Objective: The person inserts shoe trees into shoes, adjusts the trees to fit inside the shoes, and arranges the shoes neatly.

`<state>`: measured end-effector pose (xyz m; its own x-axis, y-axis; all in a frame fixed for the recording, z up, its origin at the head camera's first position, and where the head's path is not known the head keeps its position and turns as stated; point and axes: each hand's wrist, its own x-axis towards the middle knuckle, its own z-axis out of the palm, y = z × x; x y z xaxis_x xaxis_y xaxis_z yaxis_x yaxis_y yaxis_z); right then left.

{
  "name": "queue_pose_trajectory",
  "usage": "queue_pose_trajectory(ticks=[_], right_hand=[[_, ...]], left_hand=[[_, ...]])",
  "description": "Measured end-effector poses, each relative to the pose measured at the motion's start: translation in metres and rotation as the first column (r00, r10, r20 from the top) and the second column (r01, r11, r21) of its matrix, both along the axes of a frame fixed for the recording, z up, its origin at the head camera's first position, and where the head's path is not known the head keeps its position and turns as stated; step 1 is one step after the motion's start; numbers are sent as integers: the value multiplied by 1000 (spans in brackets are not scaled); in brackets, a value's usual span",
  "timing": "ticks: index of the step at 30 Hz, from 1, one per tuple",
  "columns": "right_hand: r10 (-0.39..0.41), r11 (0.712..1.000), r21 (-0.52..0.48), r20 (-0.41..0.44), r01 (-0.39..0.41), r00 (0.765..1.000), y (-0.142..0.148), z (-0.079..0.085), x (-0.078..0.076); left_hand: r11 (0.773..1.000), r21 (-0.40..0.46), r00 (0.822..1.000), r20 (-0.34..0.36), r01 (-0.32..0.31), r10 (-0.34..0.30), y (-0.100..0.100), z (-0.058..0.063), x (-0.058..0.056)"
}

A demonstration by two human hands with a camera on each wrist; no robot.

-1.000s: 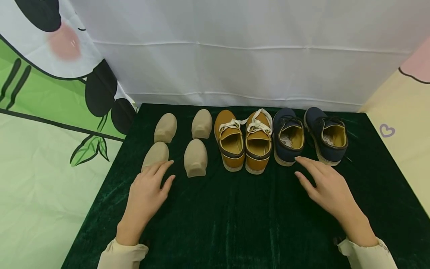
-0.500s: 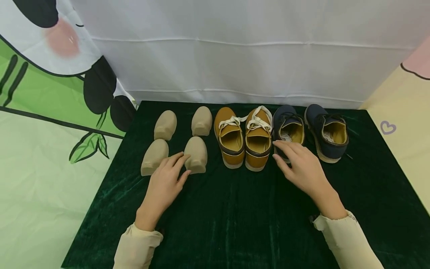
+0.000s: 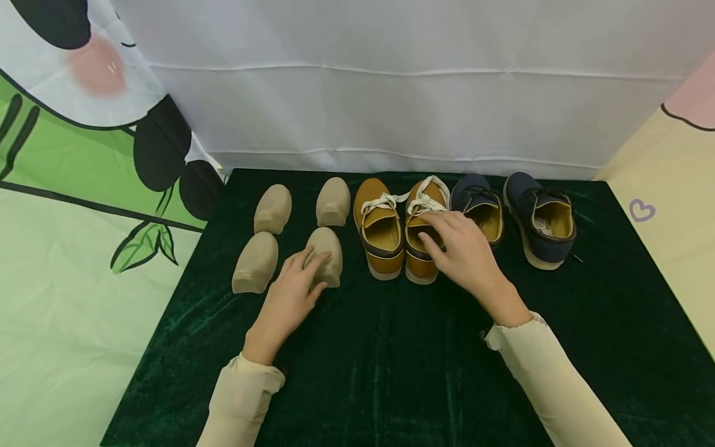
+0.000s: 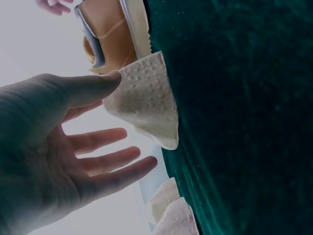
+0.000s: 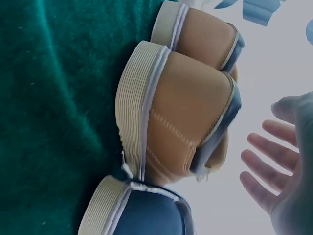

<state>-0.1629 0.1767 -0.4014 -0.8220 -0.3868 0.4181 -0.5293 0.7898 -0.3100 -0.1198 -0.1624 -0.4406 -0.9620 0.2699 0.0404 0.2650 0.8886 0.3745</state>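
Note:
Several beige moulded shoe inserts lie at the left in the head view. My left hand (image 3: 287,301) hovers by the front right insert (image 3: 329,251), fingers spread and nothing gripped. In the left wrist view its thumb overlaps that bumpy insert (image 4: 146,100); whether it touches I cannot tell. A pair of tan shoes with white laces stands in the middle. Above the right tan shoe (image 3: 421,264) is my right hand (image 3: 466,254), its fingers loosely extended and partly hiding the shoe's opening. The right wrist view shows that hand (image 5: 288,161) apart from the tan heel (image 5: 190,98).
Two navy shoes stand at the right, the outer one (image 3: 542,223) in full view and the inner one (image 3: 480,205) partly behind my right hand. Other inserts, such as the front left one (image 3: 256,264), lie beside my left hand. Dark green cloth (image 3: 363,372) covers the table.
Both hands have moved: the left went rightward from the front left insert to the front right one, the right went leftward from the navy shoes to the tan shoe. The shoes and inserts stay put.

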Motion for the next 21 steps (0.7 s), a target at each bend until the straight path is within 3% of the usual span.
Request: queue_pose_trajectory(ticks=[10,21], right_hand=[[62,990,130,-26,-58,998,-36,1,-28],[56,980,189,35,-62,998,-54,-2,-48]], left_hand=[[1000,19,999,-48,0,1,2,-8,-3],[998,48,995,-93,32,-27,7,-4,-4]])
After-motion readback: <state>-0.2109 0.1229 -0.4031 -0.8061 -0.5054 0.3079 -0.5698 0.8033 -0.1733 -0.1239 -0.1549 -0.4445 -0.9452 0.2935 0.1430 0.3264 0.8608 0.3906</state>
